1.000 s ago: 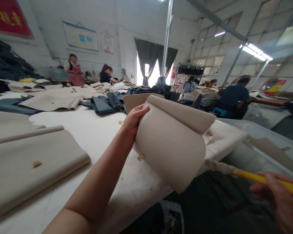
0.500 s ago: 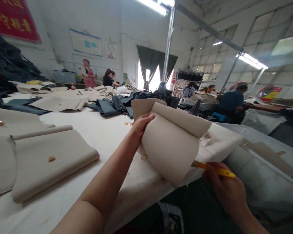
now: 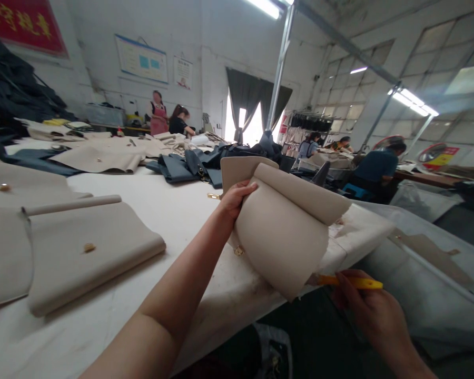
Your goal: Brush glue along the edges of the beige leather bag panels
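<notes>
Hands, both closed in a grasp.
My left hand holds a curled beige panel (gold clasp showing); my right hand pinches a yellow tool.

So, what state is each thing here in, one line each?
Beige bag panel: curled, held above the table
Left hand: gripping the panel
Right hand: around the yellow-handled tool
Tool: tip at panel's lower edge
Gold clasp: on the panel
Folded beige panel: lying on the table
</notes>
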`<state>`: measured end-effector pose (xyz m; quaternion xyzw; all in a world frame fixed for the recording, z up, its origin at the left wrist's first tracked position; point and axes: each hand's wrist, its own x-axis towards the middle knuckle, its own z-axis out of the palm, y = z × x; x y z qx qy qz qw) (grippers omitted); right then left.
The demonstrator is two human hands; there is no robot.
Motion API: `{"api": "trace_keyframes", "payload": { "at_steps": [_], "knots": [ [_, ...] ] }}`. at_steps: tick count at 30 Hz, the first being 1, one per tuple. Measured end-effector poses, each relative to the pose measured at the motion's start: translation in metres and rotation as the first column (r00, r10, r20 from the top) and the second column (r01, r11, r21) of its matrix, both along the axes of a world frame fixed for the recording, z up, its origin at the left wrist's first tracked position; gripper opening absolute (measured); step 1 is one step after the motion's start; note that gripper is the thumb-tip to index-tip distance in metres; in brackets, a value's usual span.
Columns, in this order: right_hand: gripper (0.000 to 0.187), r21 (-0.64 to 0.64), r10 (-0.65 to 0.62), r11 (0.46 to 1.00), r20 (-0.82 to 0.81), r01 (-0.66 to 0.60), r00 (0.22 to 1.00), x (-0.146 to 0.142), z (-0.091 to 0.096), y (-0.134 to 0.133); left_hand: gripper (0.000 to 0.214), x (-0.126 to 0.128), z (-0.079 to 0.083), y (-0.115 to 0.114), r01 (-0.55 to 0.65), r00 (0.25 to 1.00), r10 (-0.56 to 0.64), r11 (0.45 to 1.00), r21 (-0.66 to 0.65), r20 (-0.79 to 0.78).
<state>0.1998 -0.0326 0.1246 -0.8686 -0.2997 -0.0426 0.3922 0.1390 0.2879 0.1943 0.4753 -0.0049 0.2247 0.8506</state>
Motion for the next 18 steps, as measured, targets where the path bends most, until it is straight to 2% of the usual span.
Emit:
{"api": "trace_keyframes", "payload": {
  "at_steps": [3, 6, 13, 18],
  "knots": [
    [0.054, 0.035, -0.085, 0.996, -0.056, 0.087, 0.995, -0.001, 0.011, 0.0, 0.029, 0.0, 0.0, -0.002, -0.003, 1.0, 0.003, 1.0, 0.002, -0.01],
    [0.053, 0.064, -0.138, 0.988, -0.028, 0.14, 0.99, 0.003, 0.017, 0.004, 0.028, 0.001, -0.001, -0.004, -0.004, 1.0, 0.004, 1.0, 0.002, -0.014],
    [0.051, 0.05, -0.041, 0.998, -0.042, 0.043, 0.998, 0.009, 0.007, 0.014, 0.03, 0.001, -0.004, -0.004, -0.009, 1.0, 0.01, 1.0, 0.022, -0.016],
    [0.063, 0.007, 0.006, 1.0, -0.107, -0.005, 0.994, 0.002, 0.01, 0.004, 0.032, 0.003, -0.007, -0.004, -0.001, 1.0, 0.001, 1.0, 0.024, -0.008]
  ]
}}
